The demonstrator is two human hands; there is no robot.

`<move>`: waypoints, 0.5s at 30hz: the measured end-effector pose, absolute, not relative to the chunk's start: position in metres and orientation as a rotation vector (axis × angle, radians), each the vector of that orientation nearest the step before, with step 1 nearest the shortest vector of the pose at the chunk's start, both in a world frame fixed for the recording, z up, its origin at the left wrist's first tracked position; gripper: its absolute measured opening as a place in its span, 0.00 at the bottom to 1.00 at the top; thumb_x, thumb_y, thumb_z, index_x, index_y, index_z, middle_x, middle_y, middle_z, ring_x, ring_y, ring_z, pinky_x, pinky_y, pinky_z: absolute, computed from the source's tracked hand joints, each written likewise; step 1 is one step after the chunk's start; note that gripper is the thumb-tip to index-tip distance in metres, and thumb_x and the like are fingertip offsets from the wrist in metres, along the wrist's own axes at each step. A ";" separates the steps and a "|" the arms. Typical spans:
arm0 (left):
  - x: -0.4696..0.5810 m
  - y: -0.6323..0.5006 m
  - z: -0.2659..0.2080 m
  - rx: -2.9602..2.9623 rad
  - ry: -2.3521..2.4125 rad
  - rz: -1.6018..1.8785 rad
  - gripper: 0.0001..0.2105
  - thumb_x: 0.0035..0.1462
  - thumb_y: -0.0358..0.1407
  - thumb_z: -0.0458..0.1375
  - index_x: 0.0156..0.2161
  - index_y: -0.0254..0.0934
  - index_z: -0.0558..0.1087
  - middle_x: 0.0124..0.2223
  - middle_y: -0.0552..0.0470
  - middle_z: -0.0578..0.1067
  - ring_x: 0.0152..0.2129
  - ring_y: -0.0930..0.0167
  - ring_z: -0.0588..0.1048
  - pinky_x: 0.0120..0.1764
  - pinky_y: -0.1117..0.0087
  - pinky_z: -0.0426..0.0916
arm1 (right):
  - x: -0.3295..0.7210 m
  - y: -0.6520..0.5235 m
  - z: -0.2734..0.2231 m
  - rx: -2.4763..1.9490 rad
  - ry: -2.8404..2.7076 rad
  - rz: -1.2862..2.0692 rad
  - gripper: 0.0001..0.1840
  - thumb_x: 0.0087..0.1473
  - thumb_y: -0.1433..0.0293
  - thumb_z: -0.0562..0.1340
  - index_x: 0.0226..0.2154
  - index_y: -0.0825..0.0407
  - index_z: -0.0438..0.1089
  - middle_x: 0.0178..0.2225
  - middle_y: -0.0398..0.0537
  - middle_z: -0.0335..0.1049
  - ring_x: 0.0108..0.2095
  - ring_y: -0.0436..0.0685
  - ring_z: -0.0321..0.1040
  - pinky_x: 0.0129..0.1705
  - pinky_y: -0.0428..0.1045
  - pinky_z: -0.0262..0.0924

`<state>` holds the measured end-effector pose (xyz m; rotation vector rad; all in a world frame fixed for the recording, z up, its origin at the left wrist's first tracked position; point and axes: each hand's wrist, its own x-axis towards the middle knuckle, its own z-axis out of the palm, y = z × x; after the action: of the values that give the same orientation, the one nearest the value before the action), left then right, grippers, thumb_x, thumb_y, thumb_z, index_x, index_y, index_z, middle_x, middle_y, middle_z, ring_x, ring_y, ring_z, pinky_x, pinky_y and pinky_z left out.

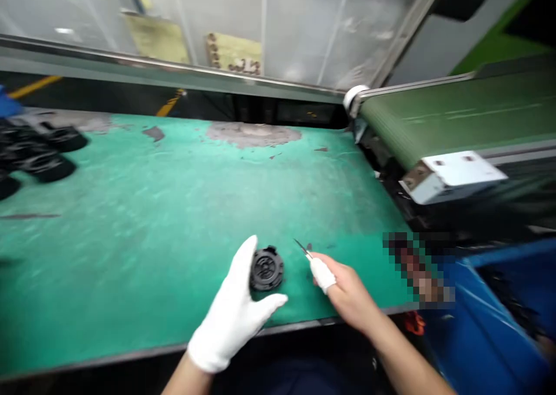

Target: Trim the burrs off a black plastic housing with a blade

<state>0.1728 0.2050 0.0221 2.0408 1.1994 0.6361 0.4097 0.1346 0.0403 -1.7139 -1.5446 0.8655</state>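
Observation:
My left hand [232,311], in a white glove, grips a black round plastic part [266,269] just above the front of the green work surface [174,256]. The part's ribbed, spoked face is turned up, with fingers along its left side and the thumb below it. To the right, my right hand [345,288] is closed on a thin pointed knife [301,247], whose tip points up and left, apart from the part. White wrapping [322,274] covers one of its digits; the rest of that hand is bare. The knife's handle is mostly hidden.
Several black plastic parts [43,152] are piled at the far left. A green conveyor belt [460,117] with a white metal box [460,175] stands at the right, above a blue bin [460,325] holding dark pieces. Clear panels [299,30] rise behind the surface.

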 end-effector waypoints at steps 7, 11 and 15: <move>0.189 0.193 0.009 1.973 1.320 0.861 0.46 0.53 0.50 0.66 0.69 0.37 0.48 0.64 0.38 0.66 0.62 0.56 0.67 0.63 0.53 0.63 | 0.415 0.145 0.057 -1.635 -2.036 0.810 0.19 0.66 0.69 0.53 0.57 0.45 0.68 0.49 0.49 0.74 0.47 0.58 0.72 0.47 0.51 0.66; 0.190 0.192 0.008 2.007 1.289 0.894 0.45 0.54 0.50 0.66 0.68 0.35 0.50 0.64 0.38 0.66 0.61 0.58 0.67 0.63 0.54 0.64 | 0.412 0.148 0.063 -1.662 -2.229 0.737 0.21 0.66 0.69 0.52 0.57 0.46 0.69 0.43 0.50 0.76 0.42 0.59 0.72 0.45 0.53 0.67; 0.189 0.194 0.009 2.026 1.279 0.912 0.44 0.53 0.50 0.66 0.68 0.35 0.52 0.63 0.37 0.67 0.61 0.58 0.67 0.63 0.53 0.64 | 0.416 0.145 0.063 -1.701 -2.271 0.706 0.20 0.66 0.69 0.53 0.57 0.50 0.70 0.43 0.51 0.76 0.42 0.60 0.71 0.45 0.54 0.66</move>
<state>0.1888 0.1939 0.0093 2.0262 1.2787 0.9124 0.4162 0.1454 0.0627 -1.7008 -2.2708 0.7061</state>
